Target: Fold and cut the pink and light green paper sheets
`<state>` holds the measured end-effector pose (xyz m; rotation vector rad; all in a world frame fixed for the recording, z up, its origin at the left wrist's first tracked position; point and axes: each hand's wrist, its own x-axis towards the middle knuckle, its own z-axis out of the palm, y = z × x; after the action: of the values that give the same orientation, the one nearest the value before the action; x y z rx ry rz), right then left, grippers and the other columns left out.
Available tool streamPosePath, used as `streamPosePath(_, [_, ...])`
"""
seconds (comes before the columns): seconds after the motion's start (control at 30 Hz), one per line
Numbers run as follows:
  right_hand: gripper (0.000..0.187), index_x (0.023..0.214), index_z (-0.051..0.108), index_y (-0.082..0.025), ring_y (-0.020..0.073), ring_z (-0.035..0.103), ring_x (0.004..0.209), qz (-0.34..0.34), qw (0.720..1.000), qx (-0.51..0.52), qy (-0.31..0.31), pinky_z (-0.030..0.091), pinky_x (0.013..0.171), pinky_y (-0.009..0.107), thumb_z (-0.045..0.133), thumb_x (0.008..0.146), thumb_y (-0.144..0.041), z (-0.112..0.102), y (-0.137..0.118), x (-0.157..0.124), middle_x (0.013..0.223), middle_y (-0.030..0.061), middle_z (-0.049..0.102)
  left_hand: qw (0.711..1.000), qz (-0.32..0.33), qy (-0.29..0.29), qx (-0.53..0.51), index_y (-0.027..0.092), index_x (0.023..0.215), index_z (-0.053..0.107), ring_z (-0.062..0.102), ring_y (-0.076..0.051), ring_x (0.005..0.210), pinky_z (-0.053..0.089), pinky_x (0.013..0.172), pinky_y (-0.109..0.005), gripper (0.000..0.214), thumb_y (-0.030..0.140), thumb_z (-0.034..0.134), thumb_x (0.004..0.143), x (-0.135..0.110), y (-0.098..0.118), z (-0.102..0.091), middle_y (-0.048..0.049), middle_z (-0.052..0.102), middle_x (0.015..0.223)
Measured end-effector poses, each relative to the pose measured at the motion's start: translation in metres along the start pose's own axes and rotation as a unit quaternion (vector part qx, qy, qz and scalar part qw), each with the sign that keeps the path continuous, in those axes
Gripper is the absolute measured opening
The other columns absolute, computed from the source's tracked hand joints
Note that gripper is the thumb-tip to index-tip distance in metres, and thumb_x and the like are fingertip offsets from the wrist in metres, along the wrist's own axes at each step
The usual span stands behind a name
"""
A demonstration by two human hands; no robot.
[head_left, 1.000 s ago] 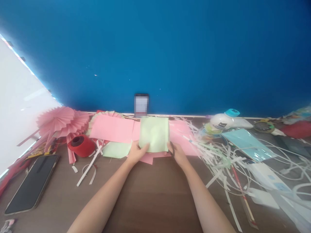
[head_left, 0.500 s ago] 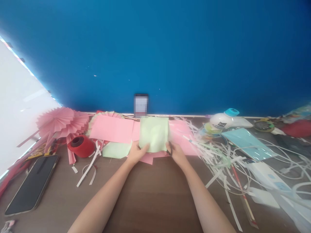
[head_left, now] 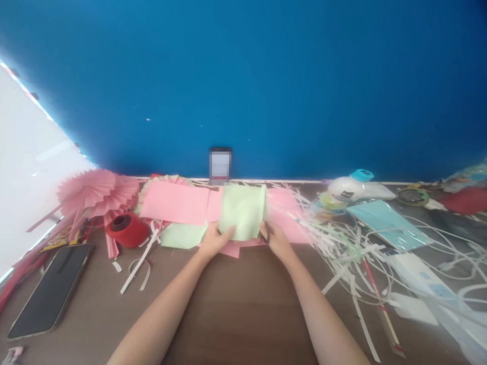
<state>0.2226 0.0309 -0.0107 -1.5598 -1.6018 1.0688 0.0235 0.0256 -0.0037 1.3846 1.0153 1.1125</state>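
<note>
My left hand (head_left: 216,239) pinches the lower left corner of a light green sheet of paper (head_left: 242,210), its thumb lying on the front. My right hand (head_left: 278,241) is closed around scissors (head_left: 266,231) at the sheet's lower right edge. Only a dark handle loop of the scissors shows; the blades are hidden. Along the right side of the sheet runs a narrow strip that stands out from the rest. Behind and beneath the sheet lie pink paper sheets (head_left: 175,203).
Pink pleated paper fans (head_left: 97,192), a red tape roll (head_left: 127,229) and a phone (head_left: 51,291) lie left. At right are tangled paper strips (head_left: 342,253), a white bottle with a blue cap (head_left: 346,188), a blue packet (head_left: 390,223) and a power strip (head_left: 422,276). A blue wall (head_left: 243,91) stands behind.
The green sheet has tilted slightly, its top shifting right and its lower part bowing more. The strip along its right edge shows more plainly. Both hands stay nearly in place.
</note>
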Motion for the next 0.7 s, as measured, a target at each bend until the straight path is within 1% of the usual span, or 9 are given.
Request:
streamPosePath(0.1, [0.049,0.058,0.051,-0.018,0.0165,0.055,0.058,0.002,1.000,0.004,-0.002,0.040,0.059,0.028,0.036,0.079,-0.058,-0.001,-0.001,0.000,0.059,0.0027,0.059,1.000,-0.001,0.008,0.006,0.013,0.066,0.059,0.059,-0.017,0.063,0.045,0.062,-0.026,0.025,0.035,0.053,0.075,0.001,-0.001,0.000,-0.0021,0.061,0.057])
streamPosePath(0.17, [0.049,0.058,0.049,-0.018,0.0162,0.053,0.058,-0.001,1.000,0.017,0.019,0.039,0.059,0.028,0.035,0.079,-0.060,-0.001,-0.002,0.000,0.059,0.0017,0.057,1.000,-0.008,0.025,0.004,0.012,0.068,0.059,0.060,-0.017,0.064,0.046,0.062,-0.026,0.024,0.035,0.053,0.074,0.002,-0.003,0.000,-0.0027,0.062,0.060])
streamPosePath(0.3, [0.049,0.065,0.051,-0.018,0.0164,0.052,0.063,-0.033,0.992,0.112,0.045,0.039,0.061,0.028,0.032,0.080,-0.061,-0.001,0.000,0.001,0.061,0.0024,0.056,0.994,-0.026,0.108,-0.008,0.012,0.076,0.060,0.059,-0.017,0.066,0.046,0.061,-0.026,0.025,0.035,0.052,0.075,0.005,-0.008,0.000,-0.0041,0.063,0.069])
streamPosePath(0.37, [0.049,0.068,0.053,-0.018,0.0157,0.050,0.058,-0.033,0.981,0.181,0.052,0.037,0.052,0.026,0.034,0.078,-0.062,-0.003,-0.001,0.001,0.059,0.0037,0.056,0.989,-0.033,0.141,-0.016,0.012,0.079,0.060,0.059,-0.017,0.066,0.046,0.061,-0.026,0.026,0.036,0.052,0.074,0.006,-0.008,0.001,-0.0038,0.063,0.068])
streamPosePath(0.43, [0.053,0.068,0.052,-0.019,0.0138,0.045,0.048,-0.024,0.963,0.264,0.052,0.028,0.040,0.024,0.030,0.076,-0.066,-0.008,-0.003,0.000,0.059,0.0050,0.055,0.987,-0.035,0.155,-0.020,0.013,0.081,0.060,0.059,-0.017,0.065,0.046,0.060,-0.026,0.026,0.036,0.053,0.073,0.007,-0.008,0.001,-0.0036,0.063,0.067])
streamPosePath(0.53, [0.060,0.066,0.051,-0.019,0.0091,0.029,0.035,-0.020,0.928,0.371,-0.009,0.014,0.032,0.024,0.018,0.075,-0.069,-0.020,-0.008,-0.004,0.062,0.0054,0.053,0.986,-0.030,0.163,-0.019,0.013,0.080,0.060,0.060,-0.018,0.065,0.047,0.059,-0.027,0.026,0.037,0.054,0.072,0.007,-0.007,0.001,-0.0037,0.062,0.065])
streamPosePath(0.6, [0.061,0.066,0.051,-0.019,0.0069,0.022,0.033,-0.028,0.916,0.400,-0.027,0.010,0.030,0.025,0.016,0.075,-0.068,-0.026,-0.011,-0.006,0.062,0.0044,0.052,0.985,-0.025,0.170,-0.025,0.013,0.083,0.058,0.061,-0.018,0.064,0.048,0.061,-0.028,0.026,0.037,0.053,0.073,0.007,-0.007,0.001,-0.0038,0.063,0.066])
streamPosePath(0.63, [0.061,0.066,0.051,-0.019,0.0066,0.022,0.032,-0.036,0.913,0.407,-0.015,0.010,0.030,0.025,0.016,0.075,-0.068,-0.027,-0.011,-0.006,0.062,0.0041,0.051,0.984,-0.024,0.175,-0.030,0.013,0.086,0.057,0.061,-0.018,0.063,0.048,0.062,-0.029,0.027,0.037,0.052,0.074,0.007,-0.007,0.000,-0.0038,0.063,0.066])
streamPosePath(0.7, [0.059,0.067,0.051,-0.019,0.0073,0.027,0.033,-0.054,0.910,0.408,0.047,0.013,0.030,0.024,0.019,0.075,-0.068,-0.024,-0.009,-0.005,0.061,0.0038,0.052,0.981,-0.023,0.190,-0.038,0.013,0.091,0.055,0.062,-0.019,0.063,0.049,0.064,-0.031,0.029,0.038,0.051,0.075,0.007,-0.007,0.000,-0.0042,0.063,0.069])
